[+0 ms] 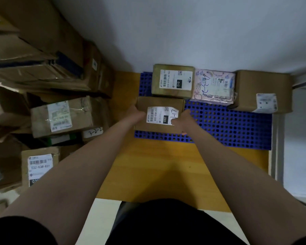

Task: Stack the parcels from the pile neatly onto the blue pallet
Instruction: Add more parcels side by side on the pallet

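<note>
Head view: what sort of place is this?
Probably a parcel sorting or storage room: a pile of cardboard boxes, a blue pallet by the wall, barcoded shipping labels.

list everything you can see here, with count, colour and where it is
blue pallet: 1, blue, on the yellow board by the wall
010 box: 1, brown with a white label, back left of the pallet
pink parcel: 1, pink patterned, back row, right of the 010 box
right box: 1, brown, back right of the pallet
032 box: 1, brown with a white label, front left of the pallet, held
parcel pile: count unclear, brown cardboard, far left
yellow board: 1, yellow, under the pallet
wall: 1, white, behind the pallet
left hand: 1, grips the 032 box's left side
right hand: 1, grips its right side
</note>
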